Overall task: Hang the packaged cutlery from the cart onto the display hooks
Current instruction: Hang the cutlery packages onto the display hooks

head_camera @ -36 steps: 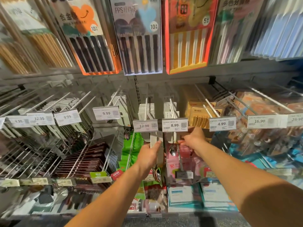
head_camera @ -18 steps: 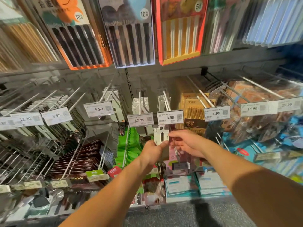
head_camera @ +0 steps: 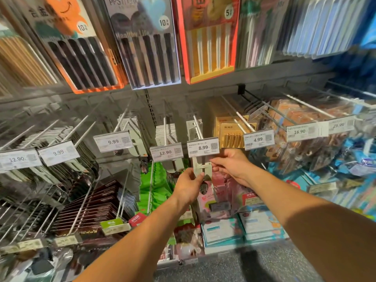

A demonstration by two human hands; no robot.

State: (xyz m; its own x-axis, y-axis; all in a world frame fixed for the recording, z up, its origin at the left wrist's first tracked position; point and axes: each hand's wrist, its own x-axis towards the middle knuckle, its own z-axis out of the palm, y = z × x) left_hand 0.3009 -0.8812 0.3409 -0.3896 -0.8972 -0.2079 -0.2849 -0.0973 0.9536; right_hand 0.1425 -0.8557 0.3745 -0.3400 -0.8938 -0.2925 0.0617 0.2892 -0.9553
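Observation:
A packaged cutlery piece on a pale card point(head_camera: 202, 169) hangs just under the 8.99 price tag point(head_camera: 203, 147), at the front end of a white display hook point(head_camera: 197, 127). My left hand point(head_camera: 188, 185) pinches the card's lower left edge. My right hand point(head_camera: 232, 163) pinches its right edge beside the hanging slot. A dark spoon bowl point(head_camera: 203, 187) shows below the card. More of the same cards point(head_camera: 193, 126) hang further back on that hook. The cart is out of view.
Neighbouring hooks carry tags 12.90 point(head_camera: 166, 152), 9.99 point(head_camera: 114, 141) and 4.99 point(head_camera: 258, 139) with packs behind them. Chopstick boxes point(head_camera: 150, 43) hang overhead. Pink packs point(head_camera: 217, 192) and green packs point(head_camera: 154, 186) hang lower down. A grey speckled floor point(head_camera: 244, 267) lies below.
Both hands have lifted the card up to just beneath the 8.99 tag. The view has tilted and shifted slightly.

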